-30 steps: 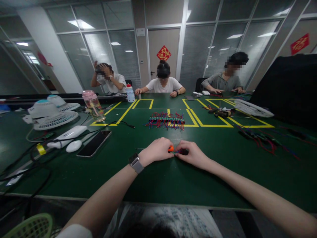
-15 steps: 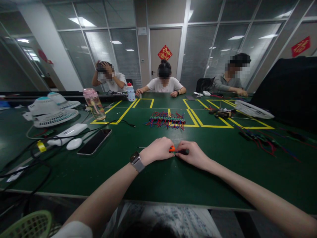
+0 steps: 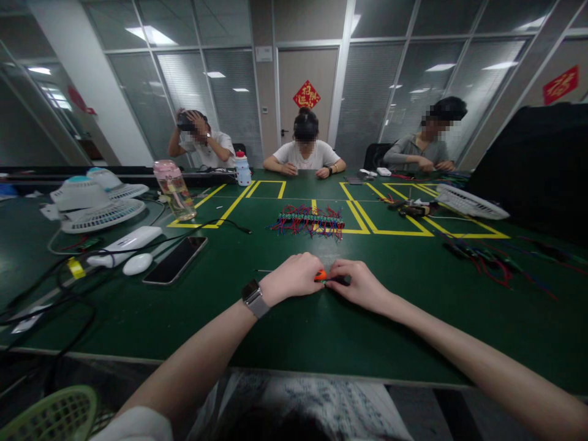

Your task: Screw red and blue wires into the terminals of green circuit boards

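Observation:
My left hand, with a watch on its wrist, is closed, thumb and fingertips pressed together over the table. Opposite it, the fingertips of my right hand are pinched too. A small green circuit board shows between the fingertips of both hands, mostly covered. Just behind the fingers is an orange handle with a dark part towards the right hand. A thin metal shaft sticks out left of my left hand, in line with the handle; it looks like one screwdriver, its middle hidden.
Ahead lies a row of green boards with red and blue wires. A phone, a white mouse, cables and fans are on the left. Wired boards lie right. Three people sit across the table.
My hands stay almost still at the small board. Across the table, the middle person's hand has drawn inward, and the person on the right has pulled their hands closer in.

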### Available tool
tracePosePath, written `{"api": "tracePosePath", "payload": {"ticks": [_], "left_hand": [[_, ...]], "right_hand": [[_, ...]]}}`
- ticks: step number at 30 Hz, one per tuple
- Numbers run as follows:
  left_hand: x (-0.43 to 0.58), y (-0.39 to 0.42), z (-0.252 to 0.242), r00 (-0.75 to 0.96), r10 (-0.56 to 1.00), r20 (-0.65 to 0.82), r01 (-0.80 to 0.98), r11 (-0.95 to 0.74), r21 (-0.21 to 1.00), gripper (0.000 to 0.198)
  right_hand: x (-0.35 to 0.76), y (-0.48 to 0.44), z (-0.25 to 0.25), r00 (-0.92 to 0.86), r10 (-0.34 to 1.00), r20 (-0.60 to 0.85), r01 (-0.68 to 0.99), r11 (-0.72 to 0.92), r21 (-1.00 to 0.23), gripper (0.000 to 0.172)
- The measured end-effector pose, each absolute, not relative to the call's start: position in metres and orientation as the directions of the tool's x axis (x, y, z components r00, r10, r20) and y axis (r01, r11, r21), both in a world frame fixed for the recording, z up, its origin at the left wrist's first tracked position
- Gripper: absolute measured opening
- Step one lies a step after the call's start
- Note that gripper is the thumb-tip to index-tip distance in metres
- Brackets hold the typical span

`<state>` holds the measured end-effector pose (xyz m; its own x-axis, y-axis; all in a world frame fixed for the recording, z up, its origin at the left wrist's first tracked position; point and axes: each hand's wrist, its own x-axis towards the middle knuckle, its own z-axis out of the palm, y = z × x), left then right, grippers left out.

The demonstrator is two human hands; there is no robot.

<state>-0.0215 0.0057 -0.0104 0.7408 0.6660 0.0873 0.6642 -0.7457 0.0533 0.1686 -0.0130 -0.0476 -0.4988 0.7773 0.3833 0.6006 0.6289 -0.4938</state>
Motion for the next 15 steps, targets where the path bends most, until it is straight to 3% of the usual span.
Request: {"api": "tracePosePath", "payload": {"ticks": [4, 15], "left_hand": [[-0.0213, 0.0057, -0.0105, 0.741, 0.666, 0.087, 0.663, -0.746, 0.063, 0.019], [-0.0233, 0.0098, -0.0115, 0.692, 0.717, 0.084, 0.707, -0.697, 0.124, 0.024]], "right_hand": [[0.1687, -0.0136, -0.0458, -0.511, 0.769, 0.383, 0.609, 0.639, -0.47, 0.018], [0.1697, -0.0139, -0.0511, -0.549, 0.697, 0.461, 0.63, 0.708, -0.32, 0.009]]}}
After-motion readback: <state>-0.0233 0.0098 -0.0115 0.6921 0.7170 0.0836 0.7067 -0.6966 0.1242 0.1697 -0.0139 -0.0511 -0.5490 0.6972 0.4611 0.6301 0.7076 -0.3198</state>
